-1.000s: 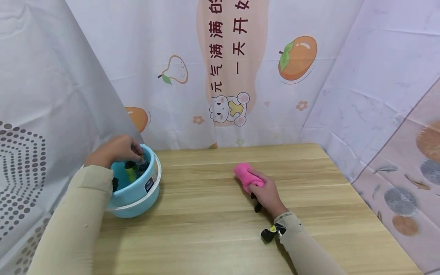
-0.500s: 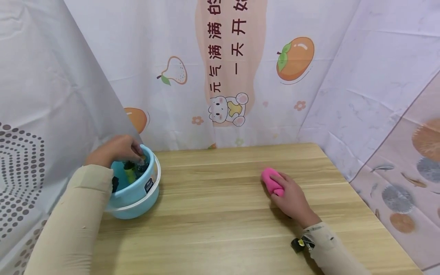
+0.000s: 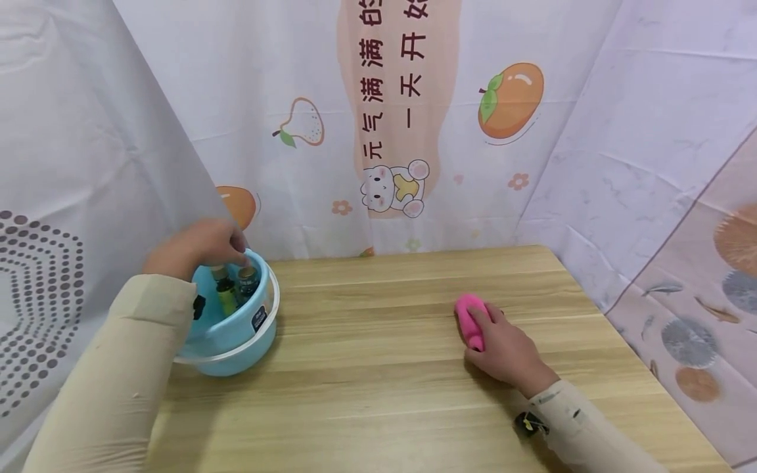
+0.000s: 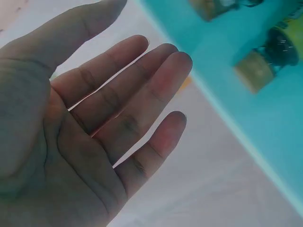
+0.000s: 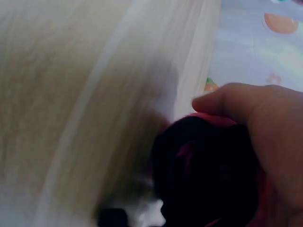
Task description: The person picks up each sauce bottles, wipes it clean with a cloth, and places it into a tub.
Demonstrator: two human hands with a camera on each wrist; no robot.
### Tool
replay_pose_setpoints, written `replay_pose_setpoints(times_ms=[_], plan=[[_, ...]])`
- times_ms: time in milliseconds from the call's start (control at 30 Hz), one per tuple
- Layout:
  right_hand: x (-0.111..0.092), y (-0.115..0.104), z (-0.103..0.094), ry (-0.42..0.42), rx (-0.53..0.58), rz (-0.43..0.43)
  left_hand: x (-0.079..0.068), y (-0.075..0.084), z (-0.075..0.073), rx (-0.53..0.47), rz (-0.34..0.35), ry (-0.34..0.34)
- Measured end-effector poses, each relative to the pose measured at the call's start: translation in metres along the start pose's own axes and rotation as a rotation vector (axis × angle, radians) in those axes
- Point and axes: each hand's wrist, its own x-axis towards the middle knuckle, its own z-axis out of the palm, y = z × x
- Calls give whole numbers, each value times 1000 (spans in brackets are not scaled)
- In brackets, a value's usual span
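In the head view my left hand (image 3: 204, 248) hovers over the back rim of a light blue bucket (image 3: 245, 348). The left wrist view shows this hand (image 4: 113, 104) with fingers loosely extended and nothing in them. Inside the bucket stand a corked bottle with a yellow-green label (image 3: 227, 297) and a dark glass bottle with a cork (image 3: 248, 281). On the right of the table my right hand (image 3: 508, 351) grips a bunched pink cloth (image 3: 469, 320) against the wood. In the right wrist view the cloth (image 5: 215, 119) is mostly in dark shadow, its underside unclear.
The wooden table (image 3: 355, 368) runs up to a printed curtain (image 3: 296, 190) at the back. Grey-white sheeting (image 3: 77, 151) hangs close behind the bucket on the left. Another patterned curtain (image 3: 680, 276) borders the table's right edge. The bucket's white handle (image 3: 273, 315) hangs down at its side.
My right hand has slid the pink cloth rightward across the table, with only slight movement lately. My left hand has risen a little from the bottle tops, and the bottles now stand more visibly.
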Motion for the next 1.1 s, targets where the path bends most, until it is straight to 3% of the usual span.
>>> replay_pose_setpoints(times_ms=[167,300,400,567,733,967,1100], plan=[[1,-5,-9,-3,-13,-10,-8,20,-8,44,17,12],[8,-11,-26,92,-40,-66,-11,44,-8,116,36,33],[18,-18,-42,152,-66,-116,-10,69,0,173,65,87],[42,-39,-68,196,-90,-191,-7,108,26,216,154,161],[57,-61,-88,143,-128,-182,-1,134,63,214,186,190],[67,-75,-96,51,-159,-157,8,147,103,203,153,277],[70,-78,-94,20,-166,-148,11,150,115,211,136,249]])
